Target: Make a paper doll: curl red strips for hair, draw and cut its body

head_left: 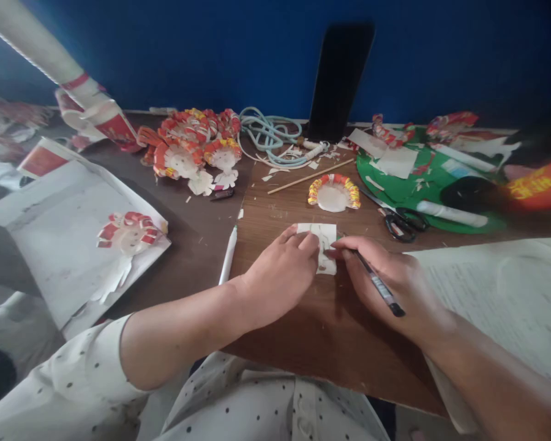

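Observation:
A small white paper piece (327, 231) with faint drawn lines lies on the brown table in front of me. My left hand (282, 269) holds this paper down with its fingers bent over the left part, hiding some of it. My right hand (386, 275) is closed around a black pen (379, 288), whose tip end reaches the paper's right edge. Just beyond the paper sits a paper craft piece (333, 195) with a white round face and a red and yellow folded rim. Left of my left hand lies a white marker (228, 254).
Black-handled scissors (401, 223) lie beside a green mat (371, 174) with paper scraps. A thin wooden stick (310, 176), a coiled pale-blue cable (270, 138) and a dark phone (342, 79) stand or lie behind. Several red paper crafts (179, 153) are piled left. Paper sheets (509, 294) lie right.

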`<state>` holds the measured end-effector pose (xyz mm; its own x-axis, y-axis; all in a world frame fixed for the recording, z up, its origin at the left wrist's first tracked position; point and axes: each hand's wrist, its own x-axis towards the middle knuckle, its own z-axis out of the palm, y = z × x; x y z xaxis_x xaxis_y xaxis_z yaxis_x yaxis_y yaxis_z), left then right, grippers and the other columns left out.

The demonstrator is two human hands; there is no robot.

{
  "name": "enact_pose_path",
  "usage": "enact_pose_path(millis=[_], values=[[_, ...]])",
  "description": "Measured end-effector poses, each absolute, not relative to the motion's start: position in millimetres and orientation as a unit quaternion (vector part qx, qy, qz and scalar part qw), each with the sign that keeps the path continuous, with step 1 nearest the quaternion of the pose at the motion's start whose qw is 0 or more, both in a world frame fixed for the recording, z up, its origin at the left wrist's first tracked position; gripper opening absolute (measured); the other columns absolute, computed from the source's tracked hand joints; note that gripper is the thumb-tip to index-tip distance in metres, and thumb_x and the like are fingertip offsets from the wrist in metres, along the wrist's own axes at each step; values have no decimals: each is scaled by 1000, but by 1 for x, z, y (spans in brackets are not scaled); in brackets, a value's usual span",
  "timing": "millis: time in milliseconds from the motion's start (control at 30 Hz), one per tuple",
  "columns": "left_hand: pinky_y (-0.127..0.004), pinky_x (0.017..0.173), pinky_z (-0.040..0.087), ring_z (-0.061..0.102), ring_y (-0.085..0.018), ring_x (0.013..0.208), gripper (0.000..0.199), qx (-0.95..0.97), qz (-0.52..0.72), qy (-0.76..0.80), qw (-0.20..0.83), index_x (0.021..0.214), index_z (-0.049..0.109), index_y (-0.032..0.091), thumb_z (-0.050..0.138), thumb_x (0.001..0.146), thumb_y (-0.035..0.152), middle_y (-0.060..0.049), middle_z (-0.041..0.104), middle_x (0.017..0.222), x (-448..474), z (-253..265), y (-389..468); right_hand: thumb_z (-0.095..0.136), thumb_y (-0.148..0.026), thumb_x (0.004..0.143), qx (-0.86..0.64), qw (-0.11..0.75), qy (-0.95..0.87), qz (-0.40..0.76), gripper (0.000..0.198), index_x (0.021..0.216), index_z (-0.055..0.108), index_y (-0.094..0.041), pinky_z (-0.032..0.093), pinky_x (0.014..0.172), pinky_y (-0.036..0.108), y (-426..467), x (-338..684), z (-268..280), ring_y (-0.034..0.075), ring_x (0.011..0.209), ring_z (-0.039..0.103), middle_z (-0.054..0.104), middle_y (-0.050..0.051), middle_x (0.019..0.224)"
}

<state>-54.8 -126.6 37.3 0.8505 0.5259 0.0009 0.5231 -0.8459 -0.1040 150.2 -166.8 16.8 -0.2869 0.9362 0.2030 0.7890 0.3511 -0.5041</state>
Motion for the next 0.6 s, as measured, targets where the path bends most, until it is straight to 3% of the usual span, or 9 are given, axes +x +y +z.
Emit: enact_pose_path(millis=[200, 400, 600], values=[[-39, 111, 37, 57, -23, 117, 34, -959, 31, -283, 2, 123, 58, 9, 42, 94, 15, -13, 59, 120, -55, 41, -127, 52, -20, 89, -545, 235, -789, 157, 34, 122, 56, -20, 52, 63, 29, -168, 152, 16, 20, 67, 71, 75, 6, 93], [-35, 93, 49, 60, -23, 109, 30, -955, 27, -294, -31, 118, 59, 9, 41, 95, 15, -13, 60, 116, -53, 42, -126, 51, -26, 94, -567, 268, -760, 171, 24, 115, 62, -22, 52, 61, 26, -165, 150, 14, 18, 72, 71, 75, 5, 93], [-34, 92, 48, 60, -22, 106, 28, -958, -11, -285, -23, 113, 62, 8, 42, 96, 16, -13, 62, 113, -53, 33, -123, 52, -34, 95, -626, 351, -663, 212, 34, 126, 62, -26, 49, 47, 25, -160, 150, 26, 10, 44, 57, 73, 1, 81]])
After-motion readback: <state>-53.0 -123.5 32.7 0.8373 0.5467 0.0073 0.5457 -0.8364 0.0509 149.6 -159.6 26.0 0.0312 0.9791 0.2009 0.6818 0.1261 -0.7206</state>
